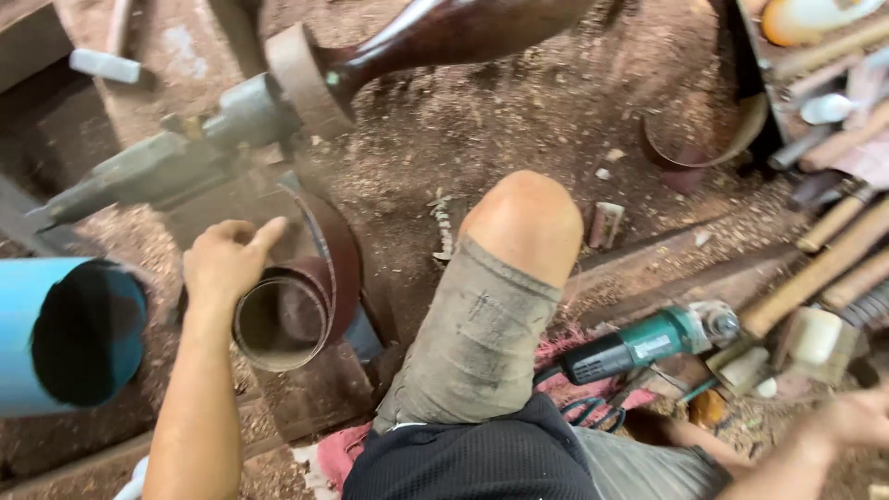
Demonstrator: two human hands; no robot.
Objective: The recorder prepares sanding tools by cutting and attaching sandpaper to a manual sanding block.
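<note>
The left hand (227, 264) rests its loosely curled fingers (269, 231) on top of a coiled roll of brown sandpaper (294, 310), gripping nothing. The coil lies at five o'clock from the fingers, gritty and curved. The right hand (857, 418) is blurred; its grip cannot be told. A dark polished wooden piece (444, 32) sits on the lathe (185, 148) at twelve o'clock above sawdust.

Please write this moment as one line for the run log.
left hand: on sandpaper roll | right hand: open, holds nothing | grinder: lying by knee | lathe: dark wood piece mounted
</note>
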